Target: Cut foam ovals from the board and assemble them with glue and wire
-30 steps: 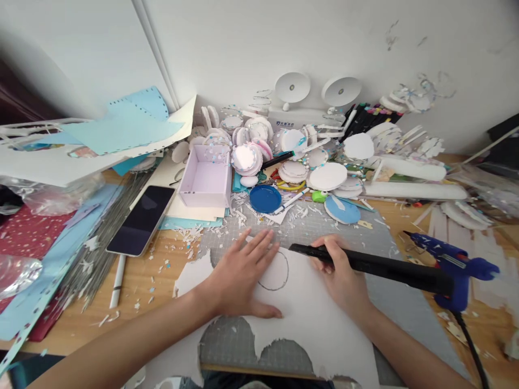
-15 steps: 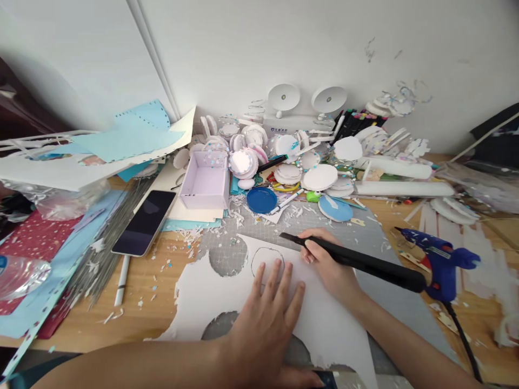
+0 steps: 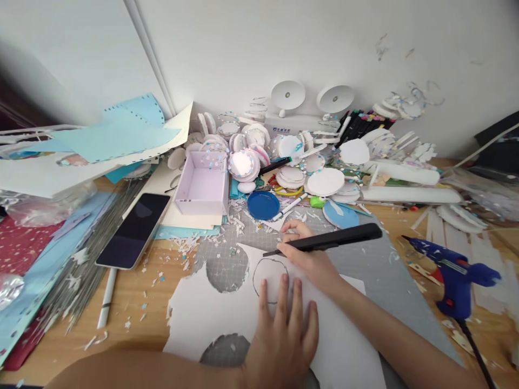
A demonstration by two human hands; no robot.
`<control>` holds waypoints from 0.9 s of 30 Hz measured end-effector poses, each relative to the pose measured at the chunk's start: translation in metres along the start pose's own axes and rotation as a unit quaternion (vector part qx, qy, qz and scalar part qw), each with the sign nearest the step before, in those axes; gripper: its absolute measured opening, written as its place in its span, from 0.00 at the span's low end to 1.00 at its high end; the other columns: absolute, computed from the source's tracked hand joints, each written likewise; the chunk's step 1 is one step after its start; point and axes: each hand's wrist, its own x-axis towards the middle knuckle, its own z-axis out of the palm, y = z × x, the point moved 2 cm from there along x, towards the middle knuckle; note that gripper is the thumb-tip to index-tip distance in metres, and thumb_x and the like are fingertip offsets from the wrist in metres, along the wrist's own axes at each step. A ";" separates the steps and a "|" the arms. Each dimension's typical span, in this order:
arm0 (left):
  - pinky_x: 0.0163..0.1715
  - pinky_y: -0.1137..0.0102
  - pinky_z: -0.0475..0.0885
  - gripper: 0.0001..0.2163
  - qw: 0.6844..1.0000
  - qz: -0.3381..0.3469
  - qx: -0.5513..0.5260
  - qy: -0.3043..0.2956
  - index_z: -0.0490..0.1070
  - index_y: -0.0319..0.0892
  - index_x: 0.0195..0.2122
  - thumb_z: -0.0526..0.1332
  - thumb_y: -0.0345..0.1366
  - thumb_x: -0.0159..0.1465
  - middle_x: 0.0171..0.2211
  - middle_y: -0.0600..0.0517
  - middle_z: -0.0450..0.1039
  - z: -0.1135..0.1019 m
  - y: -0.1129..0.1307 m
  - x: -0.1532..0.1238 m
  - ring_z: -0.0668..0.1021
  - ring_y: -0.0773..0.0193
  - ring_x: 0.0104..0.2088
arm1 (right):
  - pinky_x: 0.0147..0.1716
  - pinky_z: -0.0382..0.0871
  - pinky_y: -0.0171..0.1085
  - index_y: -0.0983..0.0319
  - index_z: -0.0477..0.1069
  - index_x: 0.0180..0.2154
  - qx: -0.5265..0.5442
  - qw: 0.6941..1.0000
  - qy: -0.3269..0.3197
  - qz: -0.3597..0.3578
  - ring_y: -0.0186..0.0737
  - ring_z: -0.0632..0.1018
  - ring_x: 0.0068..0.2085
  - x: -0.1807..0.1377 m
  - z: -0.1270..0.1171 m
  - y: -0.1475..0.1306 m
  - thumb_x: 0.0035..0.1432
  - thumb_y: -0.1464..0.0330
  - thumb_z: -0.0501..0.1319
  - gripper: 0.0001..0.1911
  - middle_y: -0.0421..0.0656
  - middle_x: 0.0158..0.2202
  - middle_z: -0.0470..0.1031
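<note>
1. Head view: the left hand (image 3: 281, 337) lies flat with fingers slightly spread, pressed on a white sheet (image 3: 219, 310) and grasping nothing.
2. Two of its fingertips overlap the lower part of a drawn circle (image 3: 270, 273) on that sheet.
3. The right hand (image 3: 310, 256) grasps a black utility knife (image 3: 344, 235) near its blade end, the handle slanting up to the right.
4. The knife's tip points left, just beyond the circle's far edge; whether it touches the sheet cannot be told.
5. The sheet, with rounded cutouts along its edges, lies on a grey cutting mat (image 3: 379, 270) in front of the person.
6. Beyond the mat's middle are a blue round lid (image 3: 263, 205) and a lilac open box (image 3: 203, 186), with a pile of white discs (image 3: 326, 182) behind.
7. Left of the box, a smartphone (image 3: 133, 229) lies partly over a white pen (image 3: 107, 297).
8. At the right, a blue glue gun (image 3: 456, 270) rests on the wooden table (image 3: 162, 308).
</note>
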 end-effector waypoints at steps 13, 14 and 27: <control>0.52 0.36 0.51 0.11 0.994 -0.036 -0.011 0.105 0.71 0.43 0.47 0.54 0.36 0.66 0.48 0.41 0.77 0.010 0.000 0.005 0.76 0.39 0.50 | 0.24 0.52 0.33 0.57 0.57 0.40 -0.016 0.999 -0.049 -0.007 0.32 0.60 0.21 0.001 0.002 0.003 0.56 0.68 0.58 0.11 0.29 0.19 0.58; 0.52 0.36 0.52 0.11 0.994 -0.033 -0.010 0.102 0.70 0.43 0.47 0.54 0.36 0.66 0.48 0.41 0.77 0.010 0.000 0.005 0.76 0.40 0.50 | 0.23 0.52 0.33 0.57 0.56 0.40 -0.018 0.998 -0.053 -0.007 0.31 0.59 0.21 0.000 0.002 0.003 0.56 0.68 0.58 0.11 0.29 0.19 0.57; 0.55 0.35 0.47 0.13 0.995 -0.029 -0.009 0.093 0.70 0.44 0.49 0.53 0.37 0.66 0.50 0.40 0.75 0.012 0.000 0.002 0.75 0.40 0.51 | 0.21 0.51 0.31 0.56 0.54 0.33 0.003 1.000 -0.001 -0.005 0.30 0.58 0.20 0.002 -0.005 0.005 0.54 0.70 0.59 0.12 0.29 0.19 0.58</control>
